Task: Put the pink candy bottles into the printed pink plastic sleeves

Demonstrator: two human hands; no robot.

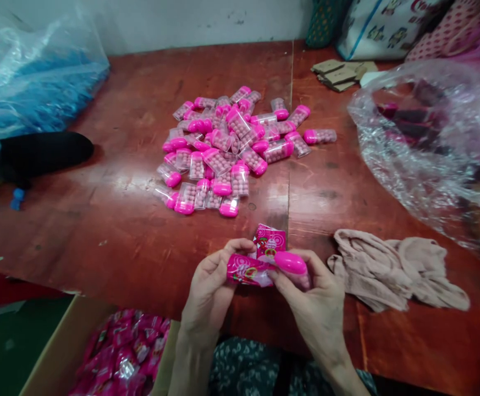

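I am watching both hands working at the near edge of the red table [111, 220]. The left hand [209, 291] is pinching a pink wrapper [246, 270] between thumb and fingertips, clamped on its left end. The right hand [316, 302] is gripping a small bottle [293, 267] with a pink cap, fingers wrapped around its body, and the cap is pointing left, touching the wrapper's open end. I cannot tell whether the bottle is partly inside the wrapper. A second pink printed pack [270, 242] is standing up just beyond the two hands, touching the wrapper.

Farther away, near the middle of the table, a pile of bottles [231, 148] is lying loose, all clear with pink caps and filled with small pink beads. To the right of the hands a beige cloth [392, 269] is lying crumpled on the table. Beyond it on the right a clear plastic bag [433, 143] is sitting with dark and pink things inside. At the far left a bag of blue items [33, 82] is resting on the table, with a black object [45, 151] just in front of it. Below the table's near edge, to the left, a cardboard box [64, 352] is holding wrapped pink packs [120, 352].
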